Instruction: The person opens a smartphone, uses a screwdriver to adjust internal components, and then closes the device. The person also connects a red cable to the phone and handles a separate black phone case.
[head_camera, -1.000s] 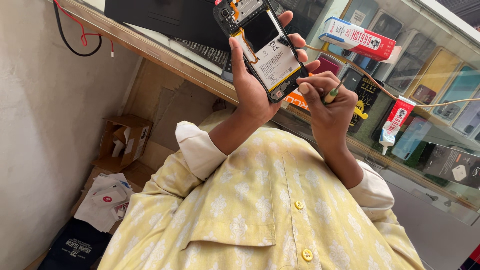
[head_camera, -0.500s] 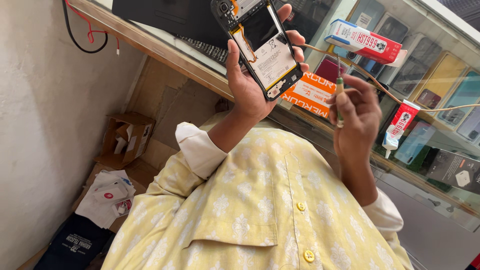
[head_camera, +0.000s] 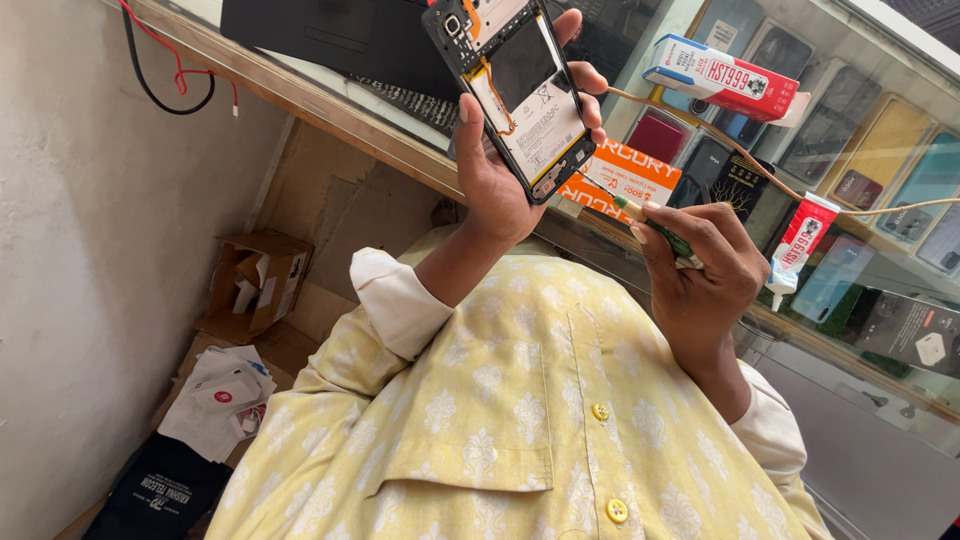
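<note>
My left hand (head_camera: 490, 185) grips a black smartphone (head_camera: 520, 85) with its back cover off, so the battery and an orange flex cable show. It is held up over the glass counter (head_camera: 400, 150). My right hand (head_camera: 700, 270) is below and to the right of the phone, apart from it, closed around a thin green-handled tool (head_camera: 655, 228) whose pale tip points toward the phone's lower edge. Both arms wear a yellow patterned shirt with white cuffs.
A red-and-white box (head_camera: 720, 78) and a red-and-white glue tube (head_camera: 800, 245) lie on the glass display case of phone boxes. A black keyboard (head_camera: 340, 35) lies further along. On the floor are a cardboard box (head_camera: 255, 285), papers (head_camera: 225, 400) and a black bag (head_camera: 160, 495).
My right hand has drawn the tool off the phone's back and moved down and to the right. The left hand keeps holding the phone in much the same place.
</note>
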